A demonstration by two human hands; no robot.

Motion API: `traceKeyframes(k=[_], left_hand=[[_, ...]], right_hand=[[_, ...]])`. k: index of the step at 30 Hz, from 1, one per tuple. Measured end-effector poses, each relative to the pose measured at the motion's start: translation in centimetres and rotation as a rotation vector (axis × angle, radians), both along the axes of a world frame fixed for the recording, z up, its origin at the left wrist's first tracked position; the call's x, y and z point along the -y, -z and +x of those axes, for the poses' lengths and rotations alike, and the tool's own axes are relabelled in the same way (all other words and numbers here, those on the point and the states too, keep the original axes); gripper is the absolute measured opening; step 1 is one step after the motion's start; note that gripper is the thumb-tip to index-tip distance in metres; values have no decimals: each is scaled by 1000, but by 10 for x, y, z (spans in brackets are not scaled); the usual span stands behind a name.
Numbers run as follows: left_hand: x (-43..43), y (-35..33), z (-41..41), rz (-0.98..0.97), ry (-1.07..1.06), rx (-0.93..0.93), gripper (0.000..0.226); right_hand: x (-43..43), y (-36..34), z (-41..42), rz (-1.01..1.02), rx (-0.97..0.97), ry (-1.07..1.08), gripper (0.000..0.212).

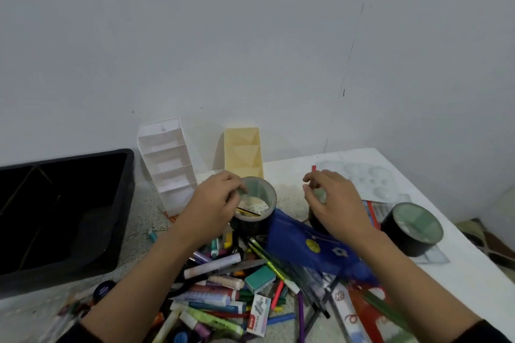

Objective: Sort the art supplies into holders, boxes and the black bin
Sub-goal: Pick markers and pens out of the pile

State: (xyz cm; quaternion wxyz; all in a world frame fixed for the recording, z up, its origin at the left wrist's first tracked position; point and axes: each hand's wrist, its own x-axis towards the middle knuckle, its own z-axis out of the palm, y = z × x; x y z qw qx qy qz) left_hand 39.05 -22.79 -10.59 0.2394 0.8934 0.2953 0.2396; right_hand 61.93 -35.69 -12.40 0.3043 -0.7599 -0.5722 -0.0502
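My left hand [214, 200] pinches the near-left rim of a dark round holder [260, 217] that stands upright in the middle of the table; a thin pencil lies inside it. My right hand [331, 200] curls its fingers over the top of a second dark round holder [314, 218], which is mostly hidden beneath it. A third round holder [412, 228] lies tilted at the right. The black bin [83, 242] sits at the left. A heap of markers, crayons and pens [220, 289] lies between my forearms.
A white tiered holder [167, 164] and a yellow three-part holder [243, 150] stand against the wall. A blue pouch [303, 245] lies under my right wrist. A clear paint palette [370, 181] is at the back right. A staples box [257, 315] lies in the heap.
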Motion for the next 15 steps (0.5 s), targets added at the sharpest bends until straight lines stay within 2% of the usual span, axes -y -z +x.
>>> traceKeyframes(k=[2,4,6,8,10,15], left_hand=[[5,-6,9,-24,30,14,35],[10,-7,16,-54,59,31,32],[13,-7,22,-61,68,25,30],[15,-11,22,-60,59,47,31],[15,-19,17,-59,43,109,32],[5,-44,-13,-39,-34,231,33]], right_hand=[[16,2,9,-149,77,30,17],[31,7,14,-317,127,26,22],[41,14,17,-375,169,18,21],[46,18,19,-319,167,38,15],[50,15,18,-181,115,75,12],[40,-11,-16,82,14,-12,24]])
